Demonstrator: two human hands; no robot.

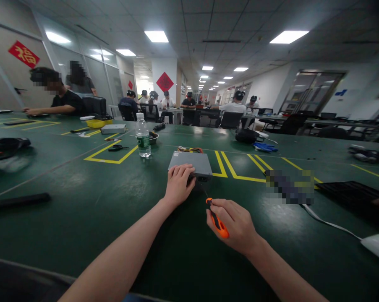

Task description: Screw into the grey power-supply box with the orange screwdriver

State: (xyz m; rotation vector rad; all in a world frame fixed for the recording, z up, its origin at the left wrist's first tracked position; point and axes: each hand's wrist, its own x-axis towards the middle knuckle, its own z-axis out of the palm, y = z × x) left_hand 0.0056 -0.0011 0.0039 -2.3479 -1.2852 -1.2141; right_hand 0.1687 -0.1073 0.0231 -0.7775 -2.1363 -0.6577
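A grey metal computer power supply (pixel 196 161) lies on the green table, its coloured cables (pixel 191 149) bunched at the far side. Over its near left corner my left hand (pixel 180 184) is closed, fingers on the top and thumb at the near face. An orange and black screwdriver (pixel 220 226) is gripped in my right hand (pixel 235 222), to the right of and nearer than the box. Its thin shaft points up and left at the near face, close to the socket. Whether the tip touches a screw is too small to tell.
Left of the box stand a water bottle (pixel 143 138) and a metal bowl (pixel 154 137). A black bar (pixel 19 202) lies on the left. To the right are blue gloves (pixel 265 147), a black panel (pixel 349 195) and a white cable (pixel 330 228). Another person (pixel 63 100) sits far left.
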